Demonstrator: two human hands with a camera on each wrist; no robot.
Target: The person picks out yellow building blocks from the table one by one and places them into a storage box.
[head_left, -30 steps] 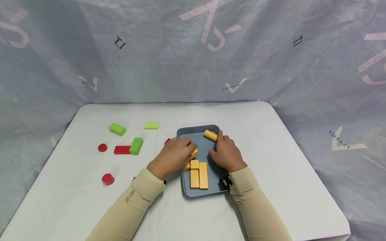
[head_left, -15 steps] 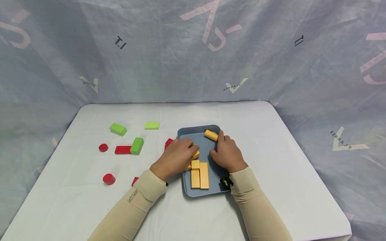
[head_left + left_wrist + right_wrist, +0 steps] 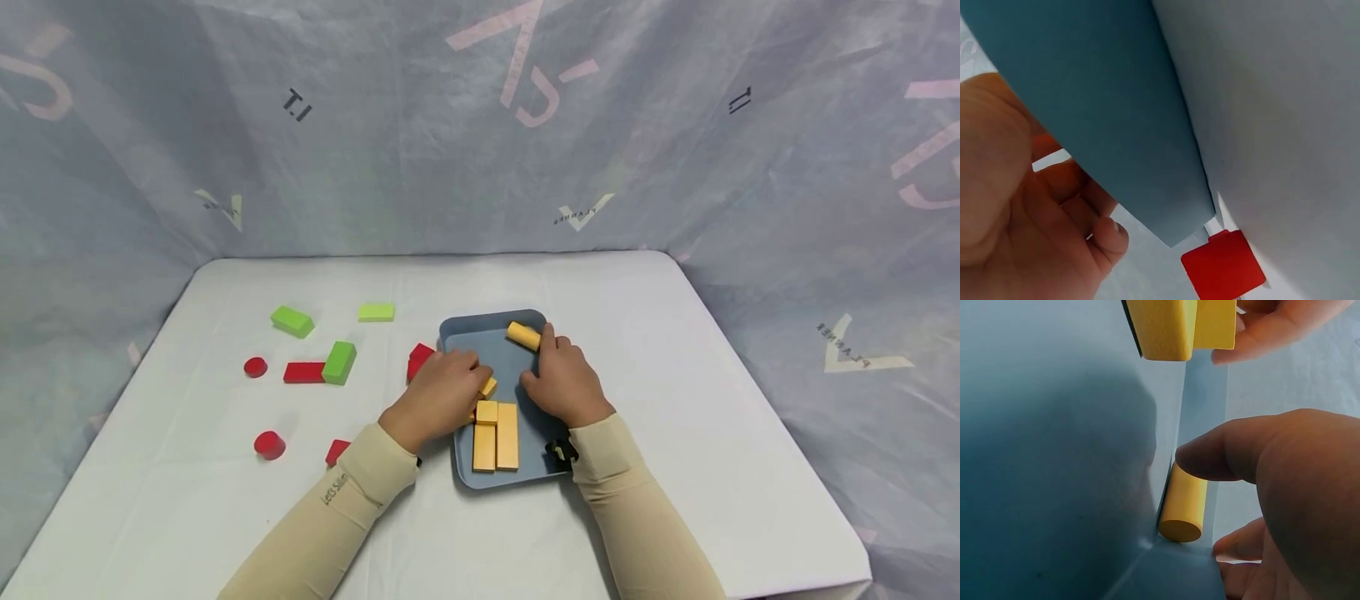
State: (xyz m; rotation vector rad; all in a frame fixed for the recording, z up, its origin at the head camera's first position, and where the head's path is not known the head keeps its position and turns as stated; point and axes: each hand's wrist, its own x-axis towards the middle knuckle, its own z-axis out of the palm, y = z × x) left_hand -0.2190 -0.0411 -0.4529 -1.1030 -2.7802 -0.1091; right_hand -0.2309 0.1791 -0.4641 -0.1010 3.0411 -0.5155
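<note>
A shallow blue-grey tray (image 3: 467, 479) lies on the table with several yellow blocks in it. My left hand (image 3: 438, 390) reaches over its left side, fingertips pinching a yellow block (image 3: 488, 387). Just nearer, a small yellow cube (image 3: 487, 412) rests on a long yellow block (image 3: 483, 450), beside another long block (image 3: 507, 437). My right hand (image 3: 564, 383) holds the tray's right rim, thumb inside and fingers outside. In the right wrist view its thumb overlaps a yellow cylinder (image 3: 1183, 506) lying along the tray wall. Part of another yellow block is hidden under my left hand.
Red blocks (image 3: 421, 358) stand close to the tray's left side, and another red block (image 3: 337, 452) is by my left sleeve. Farther left are red cylinders (image 3: 269, 445), a flat red block (image 3: 303, 372) and several green blocks (image 3: 340, 362). A fabric backdrop rises behind the table.
My left hand has shifted slightly right, and the small cube has slid a little right and nearer. More of the red blocks beside the tray shows. My right hand stays in place.
</note>
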